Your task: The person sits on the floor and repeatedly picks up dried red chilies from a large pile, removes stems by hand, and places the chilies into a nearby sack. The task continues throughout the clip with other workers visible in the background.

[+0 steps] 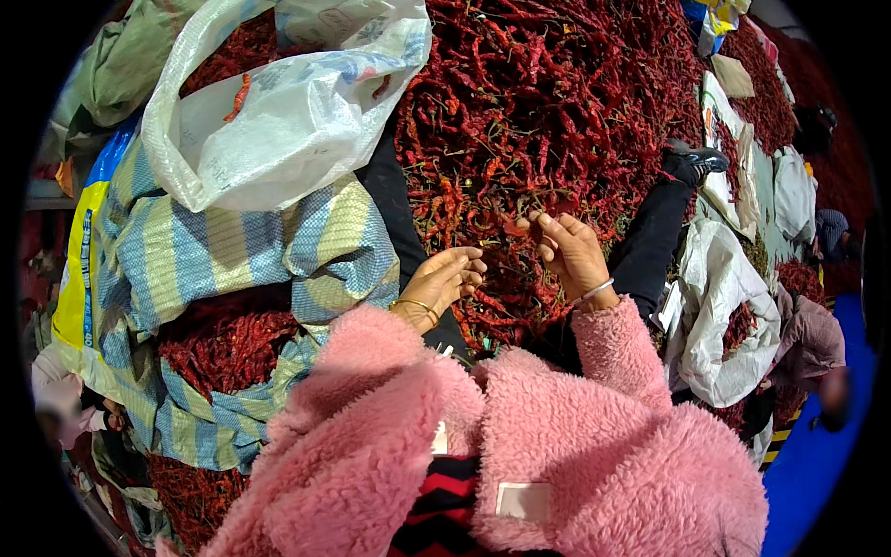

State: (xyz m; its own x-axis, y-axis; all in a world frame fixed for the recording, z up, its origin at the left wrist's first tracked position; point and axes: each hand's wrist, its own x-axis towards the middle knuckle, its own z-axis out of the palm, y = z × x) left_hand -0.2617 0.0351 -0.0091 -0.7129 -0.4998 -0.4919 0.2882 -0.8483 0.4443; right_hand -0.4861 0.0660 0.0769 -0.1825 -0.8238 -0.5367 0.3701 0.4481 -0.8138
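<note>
A large heap of dried red chili peppers [543, 104] spreads between my outstretched legs. Over its near part hover both of my hands, close to each other. My left hand [442, 282], with a gold-coloured bangle at the wrist, has loosely curled fingers and shows nothing in them. To its right, my right hand [574, 254] wears a silver-coloured bangle. Its thumb and fingertips are bunched close above the peppers; whether a pepper is pinched between them cannot be made out against the red heap.
On the left, a white woven sack [278, 132] gapes above a blue-and-yellow striped sack [209, 244] with peppers inside. My shoe [696, 163] rests at the heap's right edge. A white sack [727, 313] lies further right, near a bent-over person [811, 334] and blue flooring [828, 418].
</note>
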